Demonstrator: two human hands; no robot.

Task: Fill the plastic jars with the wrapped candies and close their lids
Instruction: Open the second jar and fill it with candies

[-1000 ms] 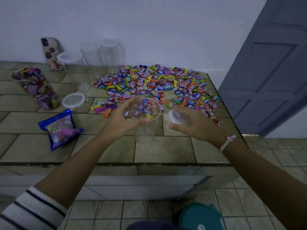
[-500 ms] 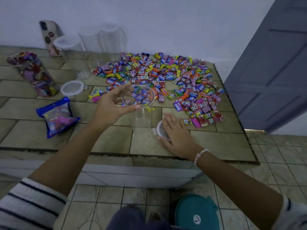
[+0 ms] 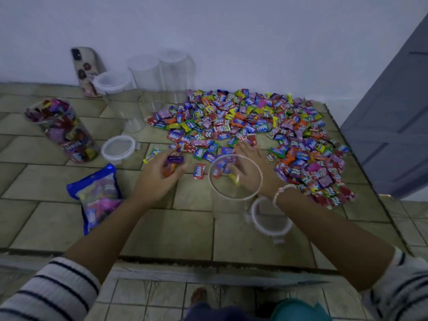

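Open clear jar (image 3: 228, 202) between my hands, looks empty; filled jar (image 3: 62, 130) far left; left hand (image 3: 159, 179) grasping candies (image 3: 174, 159); right hand (image 3: 264, 167) behind clear jar, grip unclear

Five jars (image 3: 176, 70); two loose lids (image 3: 118, 147); one bag (image 3: 97, 195)

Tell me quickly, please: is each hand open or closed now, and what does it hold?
Left hand: closed on a few wrapped candies.
Right hand: cannot be told; its fingers lie behind the clear jar, among loose candies.
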